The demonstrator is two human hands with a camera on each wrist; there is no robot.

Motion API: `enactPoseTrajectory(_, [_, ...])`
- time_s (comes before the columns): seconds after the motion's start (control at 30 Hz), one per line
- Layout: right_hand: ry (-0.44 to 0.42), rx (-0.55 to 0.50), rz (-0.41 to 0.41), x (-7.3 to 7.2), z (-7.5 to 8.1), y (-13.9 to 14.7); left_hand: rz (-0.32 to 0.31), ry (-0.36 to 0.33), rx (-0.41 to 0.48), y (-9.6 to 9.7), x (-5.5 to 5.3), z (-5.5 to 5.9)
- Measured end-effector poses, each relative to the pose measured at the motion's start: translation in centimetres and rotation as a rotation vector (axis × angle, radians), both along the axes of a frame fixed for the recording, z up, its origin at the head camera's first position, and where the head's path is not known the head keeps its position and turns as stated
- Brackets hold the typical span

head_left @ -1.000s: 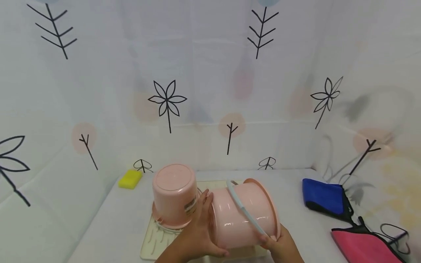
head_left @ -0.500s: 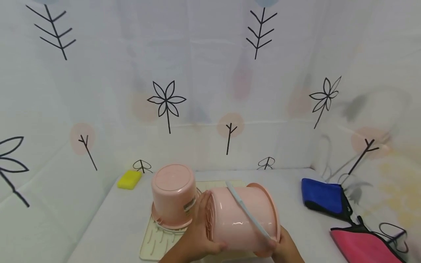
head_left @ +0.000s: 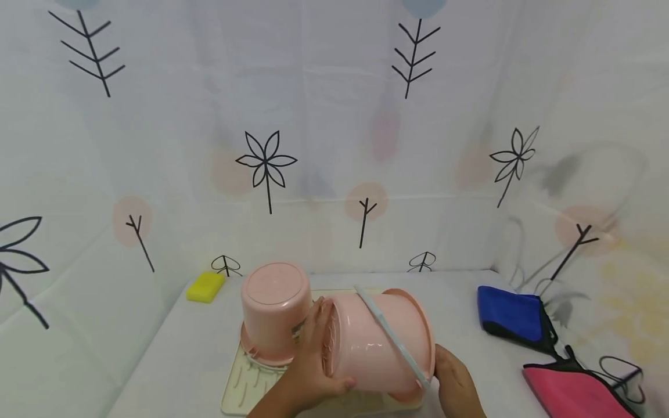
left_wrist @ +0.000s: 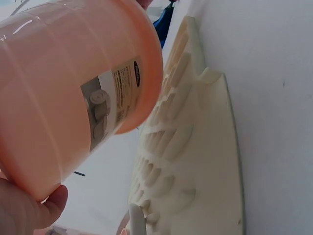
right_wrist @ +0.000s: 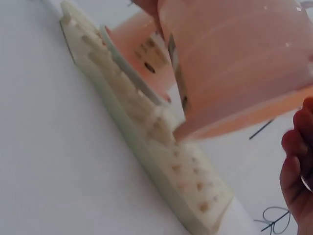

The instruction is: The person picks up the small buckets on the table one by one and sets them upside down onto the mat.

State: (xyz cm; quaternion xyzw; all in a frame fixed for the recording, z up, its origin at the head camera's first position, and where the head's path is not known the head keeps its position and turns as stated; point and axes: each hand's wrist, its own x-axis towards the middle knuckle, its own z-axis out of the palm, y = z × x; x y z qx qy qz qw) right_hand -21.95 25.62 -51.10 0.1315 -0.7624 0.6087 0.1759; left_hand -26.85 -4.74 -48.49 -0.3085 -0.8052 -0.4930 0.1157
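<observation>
A pink plastic bucket (head_left: 381, 342) lies tilted on its side above the cream draining tray (head_left: 237, 383), its mouth facing right. My left hand (head_left: 308, 360) grips its base end, fingers spread over the bottom and thumb along the near side. The pale grey handle (head_left: 394, 337) crosses the bucket's wall. My right hand (head_left: 457, 380) is right at the rim, its fingers loosely bent and not wrapped round it. A printed label (left_wrist: 112, 100) shows on the underside in the left wrist view. A second pink bucket (head_left: 277, 307) stands upside down on the tray's left part.
A yellow sponge (head_left: 205, 287) lies at the table's back left corner. On the right are a blue pouch-like cloth item (head_left: 509, 313) with black trim and a red one (head_left: 575, 389). A patterned white curtain (head_left: 313, 116) hangs behind the white table (head_left: 172, 360).
The bucket has rolled in the hands and shifted slightly left. My right hand has loosened from the rim and handle, while my left has kept hold of the base.
</observation>
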Motion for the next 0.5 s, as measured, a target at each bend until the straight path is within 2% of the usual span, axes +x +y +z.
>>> enactPoseTrajectory(0.07, [-0.049, 0.115, -0.214, -0.1, 0.2, -0.4, 0.032, 0.015, -0.014, -0.1, -0.2, 0.1])
enactPoseTrajectory(0.13, [-0.095, 0.192, -0.294, -0.3, 0.4, -0.4, 0.062, 0.001, -0.016, -0.2, -0.4, 0.3])
enactPoseTrajectory(0.2, [-0.172, 0.269, -0.315, -0.7, 0.4, -0.1, 0.082, -0.02, -0.012, -0.3, -0.5, 0.5])
enactPoseTrajectory(0.27, [-0.244, 0.378, -0.291, -1.0, 0.3, 0.2, 0.089, -0.054, -0.003, -0.3, -0.5, 0.7])
enactPoseTrajectory(0.33, [-0.267, 0.526, -0.234, -1.3, 0.1, 0.6, 0.097, -0.086, -0.001, -0.4, -0.4, 0.9])
enactPoseTrajectory(0.4, [-0.218, 0.66, -0.176, -1.5, -0.2, 0.9, 0.107, -0.103, -0.003, -0.4, -0.4, 1.1])
enactPoseTrajectory(0.5, [-0.077, 0.797, -0.086, -2.0, -1.0, 1.2, 0.128, -0.115, -0.004, -0.5, -0.5, 1.5])
